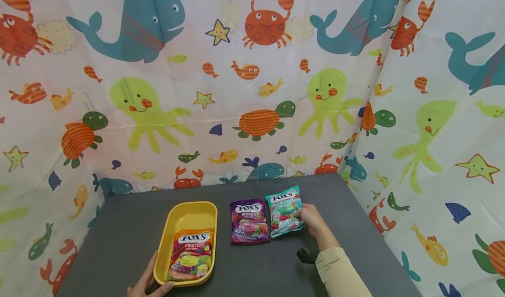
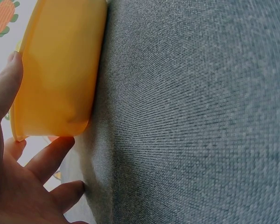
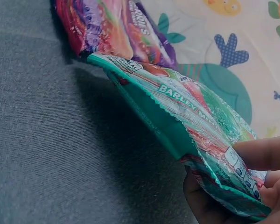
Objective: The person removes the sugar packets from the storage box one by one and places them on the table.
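Beside the purple packet (image 1: 249, 223), the green packet (image 1: 279, 213) is having grey table (image 1: 336, 200) on its right. The right hand (image 1: 314, 223) is pinching this packet's edge; the left hand (image 1: 143, 286), fingers spread, is touching the yellow tray (image 1: 193, 217).

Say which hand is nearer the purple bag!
Right. The right hand pinches the teal bag beside the purple bag; the left hand touches the yellow tray, farther away.

Orange-red rectangular plastic bag (image 1: 191, 255): FOX'S FRUITS | purple rectangular plastic bag (image 1: 249, 223): FOX'S BERRIES | teal rectangular plastic bag (image 1: 282, 214): FOX'S, MINT BLOSSOM…, BARLEY M…, HALAL; finer print illegible
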Demonstrator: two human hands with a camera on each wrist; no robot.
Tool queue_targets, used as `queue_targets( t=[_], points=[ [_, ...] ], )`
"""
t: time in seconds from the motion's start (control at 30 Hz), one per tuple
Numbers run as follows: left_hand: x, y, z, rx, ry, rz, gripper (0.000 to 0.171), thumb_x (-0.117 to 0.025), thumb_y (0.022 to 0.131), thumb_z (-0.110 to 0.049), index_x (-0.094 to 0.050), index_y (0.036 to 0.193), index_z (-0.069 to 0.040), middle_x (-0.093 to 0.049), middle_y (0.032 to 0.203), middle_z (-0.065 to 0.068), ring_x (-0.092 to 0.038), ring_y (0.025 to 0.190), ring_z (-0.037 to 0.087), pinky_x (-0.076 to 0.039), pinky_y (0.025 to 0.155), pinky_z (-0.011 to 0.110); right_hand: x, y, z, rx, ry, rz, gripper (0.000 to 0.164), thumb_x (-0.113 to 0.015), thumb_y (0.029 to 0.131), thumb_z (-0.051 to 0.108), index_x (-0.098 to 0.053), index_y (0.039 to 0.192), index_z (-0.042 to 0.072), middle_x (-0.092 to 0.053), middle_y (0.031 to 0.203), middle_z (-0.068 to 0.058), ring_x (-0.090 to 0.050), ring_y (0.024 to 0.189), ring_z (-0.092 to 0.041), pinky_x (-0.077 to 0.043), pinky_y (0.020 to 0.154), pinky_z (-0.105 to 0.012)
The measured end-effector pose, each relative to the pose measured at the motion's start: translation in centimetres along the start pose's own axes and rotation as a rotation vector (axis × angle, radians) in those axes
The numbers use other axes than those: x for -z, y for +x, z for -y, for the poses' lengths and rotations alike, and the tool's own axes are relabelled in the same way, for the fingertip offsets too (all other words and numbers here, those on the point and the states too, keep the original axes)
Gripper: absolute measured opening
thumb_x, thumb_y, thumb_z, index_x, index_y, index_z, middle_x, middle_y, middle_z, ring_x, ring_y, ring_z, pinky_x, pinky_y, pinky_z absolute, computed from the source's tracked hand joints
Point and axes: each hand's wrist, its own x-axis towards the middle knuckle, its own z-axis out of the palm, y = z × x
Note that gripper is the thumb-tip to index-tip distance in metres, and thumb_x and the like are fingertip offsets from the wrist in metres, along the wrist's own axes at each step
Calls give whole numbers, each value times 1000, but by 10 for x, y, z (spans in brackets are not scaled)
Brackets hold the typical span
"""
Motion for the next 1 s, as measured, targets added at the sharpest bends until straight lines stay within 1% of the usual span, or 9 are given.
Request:
queue_targets(
  t=[0.17, 0.33, 0.47, 0.6, 0.73, 0.8, 0.87, 0.93, 1.0],
  points=[
    [-1, 0, 3, -10, -43, 3, 122, -71, 72, -62, 11, 153, -23, -30, 148, 22, -1, 139, 54, 25, 76, 82, 0, 3, -8, 7, -37, 3, 35, -51, 87, 0, -57, 121, -8, -67, 98, -18, -63, 78, -20, -53, 69, -33],
    [-1, -1, 2, -8, -34, -5, 121, -71, 73, -62, 12, 153, -22, -29, 149, 22, -2, 138, 54, 23, 77, 82, 0, 7, -12, 0, -43, 10, 36, -51, 86, -1, -57, 120, -9, -68, 95, -17, -64, 75, -19, -53, 68, -32],
    [0, -2, 0, 0, -20, -4, 120, -70, 74, -62, 12, 152, -20, -28, 148, 22, -2, 138, 55, 21, 78, 83, 1, 7, -14, 12, -77, 20, 39, -51, 86, -2, -53, 124, -10, -66, 100, -21, -63, 78, -21, -53, 68, -33],
    [1, -2, -2, 13, 3, 0, 120, -69, 74, -63, 12, 153, -21, -29, 148, 22, -3, 138, 54, 18, 80, 84, 1, 7, -19, 63, -211, -34, 49, -54, 84, -2, -44, 131, -13, -59, 111, -26, -60, 88, -27, -52, 72, -36],
    [1, -2, -4, 20, 22, -7, 120, -68, 73, -65, 11, 153, -22, -32, 147, 21, -3, 138, 54, 15, 81, 84, 0, 7, -20, 141, -467, -136, 56, -59, 81, 6, -44, 133, -10, -58, 119, -28, -57, 101, -35, -49, 85, -47],
    [1, -3, -5, 21, 28, -11, 120, -68, 73, -66, 10, 153, -22, -34, 146, 21, -4, 138, 54, 14, 82, 84, -1, 7, -20, 181, -608, -183, 56, -61, 81, 10, -47, 132, -9, -57, 120, -28, -54, 108, -39, -44, 92, -52],
    [1, -3, -5, 21, 28, -14, 120, -68, 73, -66, 10, 153, -22, -35, 145, 21, -5, 138, 54, 14, 83, 84, -2, 8, -21, 208, -728, -224, 56, -63, 82, 15, -50, 130, -8, -57, 120, -28, -50, 111, -41, -39, 96, -54],
    [1, -3, -4, 20, 25, -14, 119, -67, 74, -65, 10, 153, -22, -36, 145, 21, -5, 138, 54, 14, 83, 85, -4, 8, -24, 219, -796, -255, 55, -65, 83, 20, -52, 130, -6, -55, 121, -28, -46, 112, -43, -36, 95, -55],
    [1, -3, -4, 22, 24, -15, 119, -67, 74, -65, 11, 153, -22, -35, 145, 21, -5, 138, 54, 14, 83, 85, -5, 7, -27, 209, -811, -282, 56, -67, 84, 24, -52, 131, -3, -53, 123, -28, -44, 111, -42, -37, 93, -55]
  ],
)
